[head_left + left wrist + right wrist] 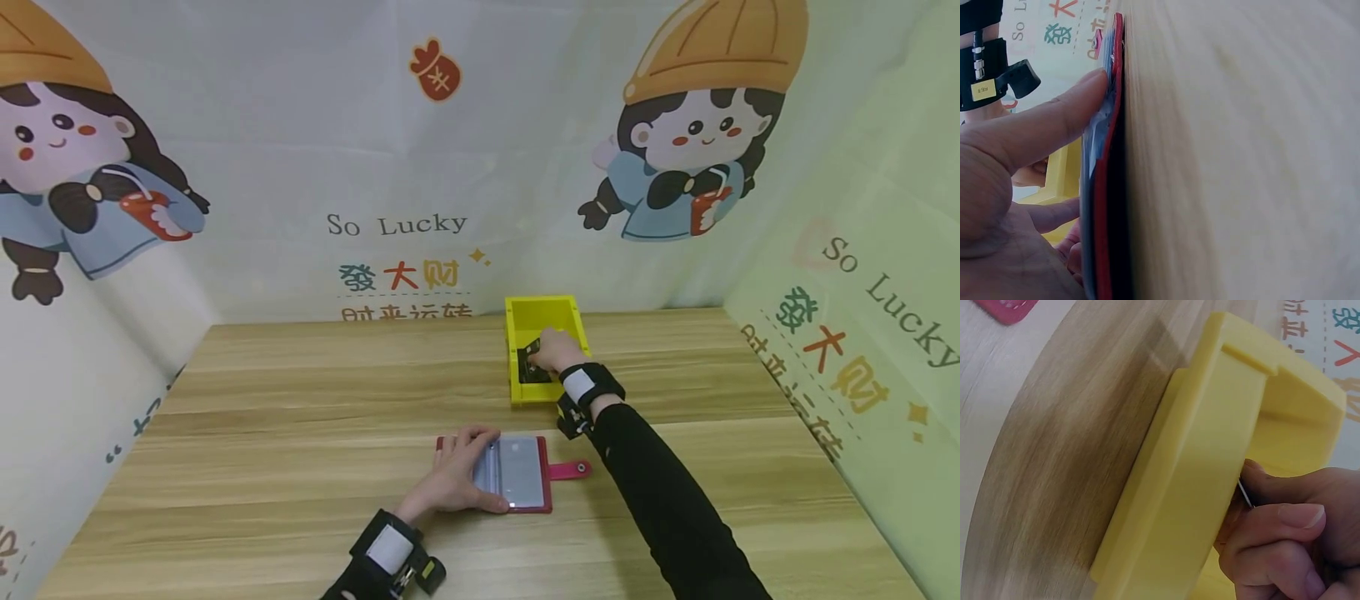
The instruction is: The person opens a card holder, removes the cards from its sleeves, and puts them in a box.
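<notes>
A red card holder [546, 492] with clear plastic sleeves [521, 471] lies spread flat on the table. My left hand [453, 475] rests on its left side, fingers spread toward the top edge and thumb on the sleeves near the bottom. In the left wrist view, the thumb [1066, 115] presses on the sleeves. My right hand [558, 350] reaches into a yellow bin [512, 333] and pinches a dark card there; other dark cards [532, 375] lie near its fingers. From the right wrist, only a thin card edge [1245, 492] shows between the fingers.
The bin stands at the back of the wood-grain table [315, 400], close to the printed backdrop [262, 167]. A pink snap strap [570, 471] sticks out from the holder's right side. The backdrop also rises along the left and right of the table.
</notes>
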`<state>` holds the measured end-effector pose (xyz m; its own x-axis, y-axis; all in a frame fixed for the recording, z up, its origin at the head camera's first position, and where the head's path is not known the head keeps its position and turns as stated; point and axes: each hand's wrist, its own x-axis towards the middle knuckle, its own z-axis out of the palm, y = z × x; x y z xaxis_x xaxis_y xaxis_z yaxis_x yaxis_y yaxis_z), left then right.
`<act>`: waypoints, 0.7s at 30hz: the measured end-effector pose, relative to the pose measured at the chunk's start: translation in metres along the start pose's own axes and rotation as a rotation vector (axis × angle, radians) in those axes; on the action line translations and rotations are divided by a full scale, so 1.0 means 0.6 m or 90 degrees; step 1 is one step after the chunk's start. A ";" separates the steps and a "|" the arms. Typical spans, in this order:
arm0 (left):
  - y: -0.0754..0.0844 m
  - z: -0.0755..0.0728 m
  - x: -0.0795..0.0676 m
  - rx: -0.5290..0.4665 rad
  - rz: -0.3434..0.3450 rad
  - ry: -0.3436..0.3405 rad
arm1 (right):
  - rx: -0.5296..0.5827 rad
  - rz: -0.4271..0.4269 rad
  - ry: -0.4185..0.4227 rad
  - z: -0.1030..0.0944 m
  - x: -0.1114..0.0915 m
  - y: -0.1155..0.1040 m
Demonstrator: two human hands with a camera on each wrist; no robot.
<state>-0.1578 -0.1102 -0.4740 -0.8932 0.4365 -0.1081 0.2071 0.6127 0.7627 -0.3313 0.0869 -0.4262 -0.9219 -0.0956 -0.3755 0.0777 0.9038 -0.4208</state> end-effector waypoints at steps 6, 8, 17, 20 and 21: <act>-0.003 0.002 0.000 -0.001 0.009 0.002 | -0.031 0.017 -0.002 0.003 0.004 -0.001; -0.003 0.003 0.000 -0.001 0.006 0.004 | -0.042 0.017 0.009 0.005 0.003 -0.001; 0.000 0.002 -0.003 -0.004 0.003 0.003 | -0.095 -0.006 0.071 0.013 -0.009 -0.003; 0.000 0.002 -0.003 -0.003 -0.002 0.004 | -0.106 -0.013 0.076 0.015 -0.010 -0.001; 0.000 0.002 -0.003 0.000 -0.004 0.004 | -0.108 -0.012 0.075 0.017 -0.009 0.000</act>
<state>-0.1557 -0.1100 -0.4746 -0.8973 0.4278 -0.1089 0.2011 0.6158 0.7618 -0.3225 0.0832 -0.4322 -0.9612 -0.0722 -0.2661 0.0048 0.9606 -0.2780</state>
